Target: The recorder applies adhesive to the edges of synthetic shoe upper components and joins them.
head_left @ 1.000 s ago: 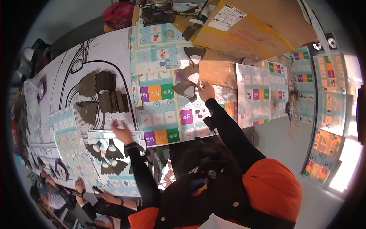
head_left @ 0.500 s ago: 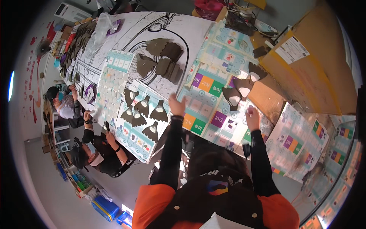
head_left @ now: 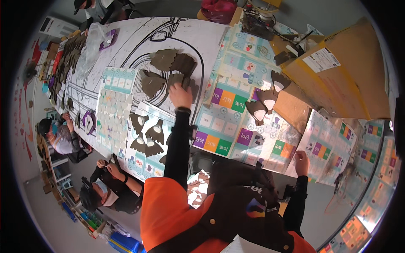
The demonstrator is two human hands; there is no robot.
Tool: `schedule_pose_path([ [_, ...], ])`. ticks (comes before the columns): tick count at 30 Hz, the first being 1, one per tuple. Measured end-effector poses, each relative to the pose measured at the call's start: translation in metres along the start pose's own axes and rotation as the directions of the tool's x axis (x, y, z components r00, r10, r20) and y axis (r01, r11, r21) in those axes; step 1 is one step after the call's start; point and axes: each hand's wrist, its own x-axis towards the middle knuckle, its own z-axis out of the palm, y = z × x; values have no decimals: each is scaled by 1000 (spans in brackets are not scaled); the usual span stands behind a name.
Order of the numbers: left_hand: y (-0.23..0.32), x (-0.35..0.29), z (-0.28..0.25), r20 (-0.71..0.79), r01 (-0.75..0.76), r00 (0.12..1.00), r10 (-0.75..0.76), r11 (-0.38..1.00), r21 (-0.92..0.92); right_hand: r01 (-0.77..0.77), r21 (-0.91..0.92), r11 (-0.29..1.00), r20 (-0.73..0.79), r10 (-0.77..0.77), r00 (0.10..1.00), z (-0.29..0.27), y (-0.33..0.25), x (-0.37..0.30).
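My left hand (head_left: 180,97) reaches over a group of dark brown scalloped pieces (head_left: 163,60) on the far part of the table. Its fingers are stretched out on a stack of these pieces (head_left: 175,78). My right hand (head_left: 301,163) is at the table's near edge on the right, its fingers curled together; whatever they may hold is too small to make out. Nearer on the left, several brown pieces with white patches (head_left: 155,131) lie on a printed sheet. More patched brown pieces (head_left: 267,98) lie right of centre, partly overlapping.
Printed sheets (head_left: 217,122) cover the table (head_left: 202,31). A large cardboard box (head_left: 337,71) stands at the right, with tools (head_left: 263,25) behind it. Two people (head_left: 112,185) (head_left: 63,137) work along the left side; another person (head_left: 101,10) is at the far end.
My left hand has moved forward and left onto the brown stack. My right hand has drawn back and right to the near edge. A person has come into view at the far end.
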Motion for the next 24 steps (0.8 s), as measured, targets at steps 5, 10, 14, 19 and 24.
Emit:
schedule_pose_path([
  [5, 28, -49, 5, -21, -88, 996, 88, 996, -2, 61, -33, 998, -63, -63, 996, -31, -22, -9],
  [10, 3, -34, 23, 18, -188, 982, 188, 967, 171, 61, -50, 997, -72, -64, 995, -41, -40, -12],
  [14, 5, -34, 28, 72, -291, 957, 281, 929, 229, 96, -81, 992, -94, -104, 990, -45, -31, -19],
  [19, -1, -31, 29, 68, -266, 964, 258, 944, 194, 135, -98, 986, -88, -143, 986, -40, -24, -25],
  [24, 0, -26, 26, 199, -230, 957, 213, 971, 65, 111, -60, 992, -72, -116, 991, -44, -25, -30],
])
